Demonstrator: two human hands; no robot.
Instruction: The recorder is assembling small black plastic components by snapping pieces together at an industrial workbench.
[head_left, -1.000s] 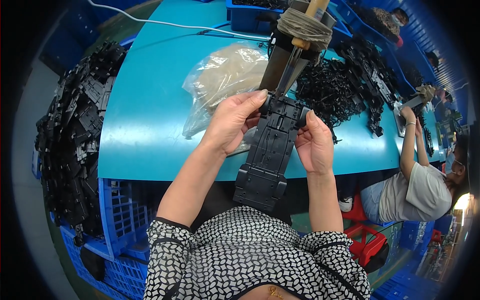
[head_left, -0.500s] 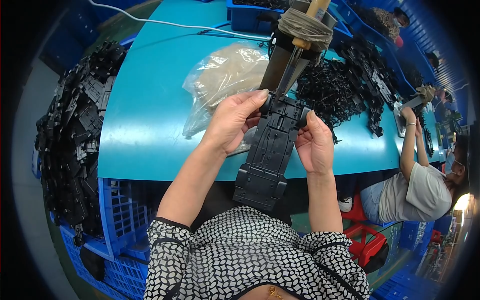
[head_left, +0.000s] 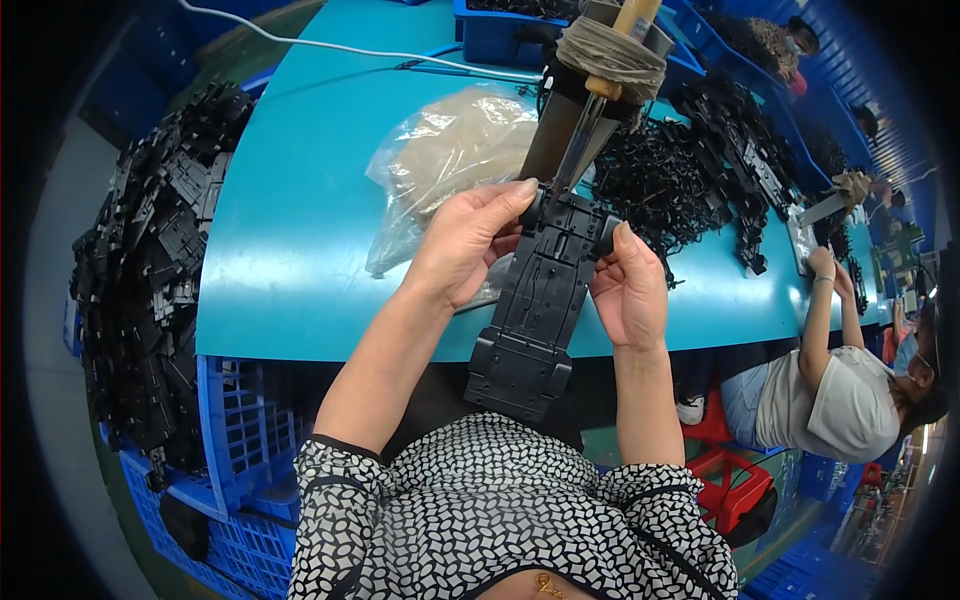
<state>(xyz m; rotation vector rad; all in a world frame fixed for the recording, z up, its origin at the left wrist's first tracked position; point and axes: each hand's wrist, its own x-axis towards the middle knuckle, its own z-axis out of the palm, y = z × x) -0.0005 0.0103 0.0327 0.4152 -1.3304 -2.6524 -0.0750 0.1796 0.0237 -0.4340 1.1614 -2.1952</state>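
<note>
A long black plastic chassis piece [head_left: 537, 300], with wheel-like rounds at its far end, is held between my two hands. My left hand [head_left: 468, 240] pinches its far left corner, thumb on top. At the opposite side my right hand [head_left: 630, 285] grips the far right round between thumb and fingers. The far end of the piece meets the tip of a metal rod [head_left: 578, 145] that comes down from a wooden handle [head_left: 636, 18]. Grey cloth strips [head_left: 610, 60] bind this handle to a stand. The near end of the chassis reaches past the table edge toward my body.
A clear plastic bag [head_left: 450, 150] lies on the turquoise table [head_left: 270, 250] beside my left hand. Small black parts [head_left: 660, 180] are heaped to the right. Many black chassis pieces [head_left: 150, 290] pile up over blue crates [head_left: 255, 430] at left. A co-worker [head_left: 820, 390] sits at right.
My hands and the chassis piece stay almost still. At right, the co-worker's hands have moved lower and nearer along the table, and the co-worker's body has shifted slightly.
</note>
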